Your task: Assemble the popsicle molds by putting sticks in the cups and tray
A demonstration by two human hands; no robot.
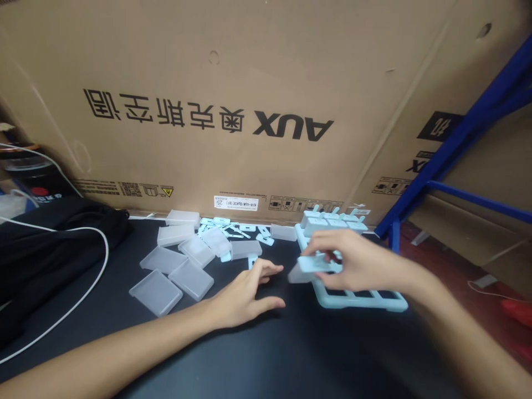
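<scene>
My right hand (357, 260) pinches a pale blue popsicle mould piece (316, 265) with a translucent cup hanging from it, just above the light blue mould tray (361, 300). Several filled moulds (330, 220) stand in the tray's far end. My left hand (245, 291) rests on the black table with its fingers spread, holding nothing, its fingertips near a small blue stick part (252, 260). A scatter of translucent cups (189, 257) and blue lids and sticks (233, 228) lies to the left of it.
A big cardboard box (249, 100) stands along the back of the table. A black bag (45, 244) and a white cable (89, 277) lie at the left. A blue metal rack frame (453, 160) rises at the right.
</scene>
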